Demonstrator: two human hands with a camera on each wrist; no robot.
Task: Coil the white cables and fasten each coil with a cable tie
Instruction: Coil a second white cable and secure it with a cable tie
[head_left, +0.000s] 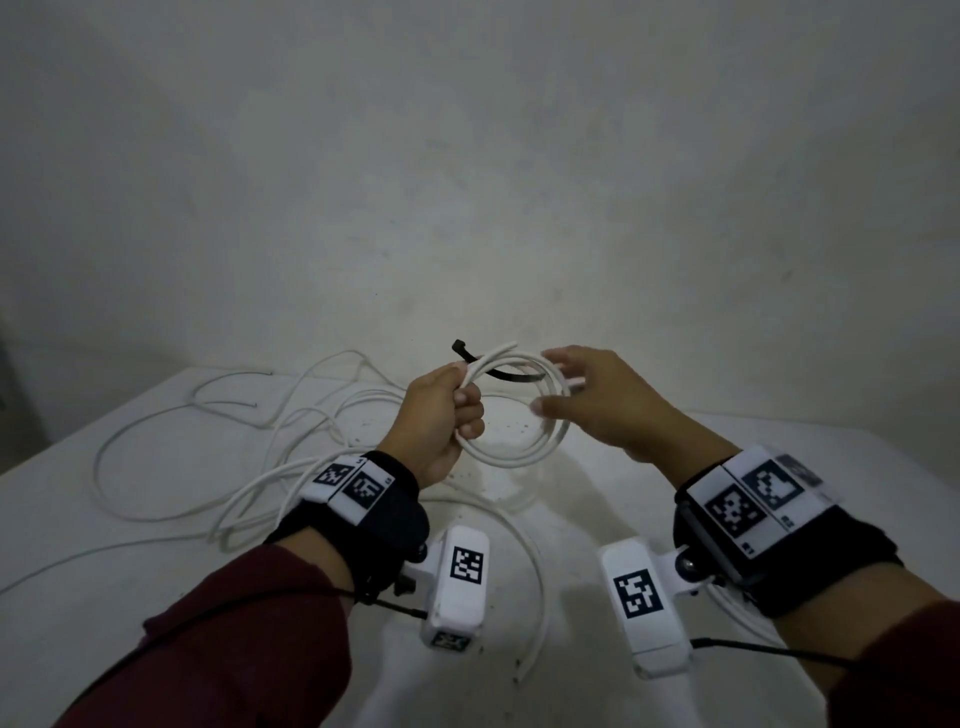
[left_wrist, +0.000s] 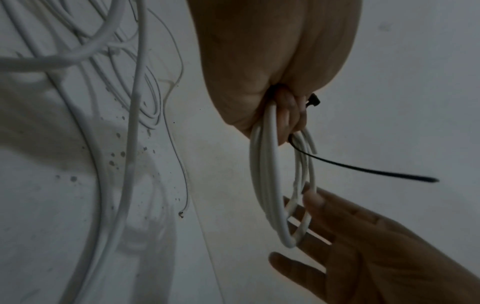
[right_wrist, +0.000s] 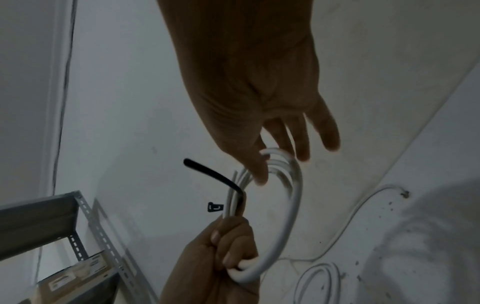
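My left hand (head_left: 447, 415) grips a small coil of white cable (head_left: 524, 452) in its fist, held in the air above the white table (head_left: 779, 467). A black cable tie (head_left: 498, 366) is caught in the same grip; its head sticks out on the far side and its tail runs right across the coil. My right hand (head_left: 587, 400) has straight, spread fingers that touch the right side of the coil (right_wrist: 288, 216). In the left wrist view the coil (left_wrist: 270, 185) hangs from the fist and the tie's tail (left_wrist: 363, 168) juts right above the right hand's fingers (left_wrist: 314, 199).
Loose white cables (head_left: 249, 457) lie tangled over the left half of the table, and one curves under my wrists (head_left: 530, 571). A bare wall (head_left: 467, 182) rises behind the table. A grey metal shelf frame (right_wrist: 85, 218) stands off to one side in the right wrist view.
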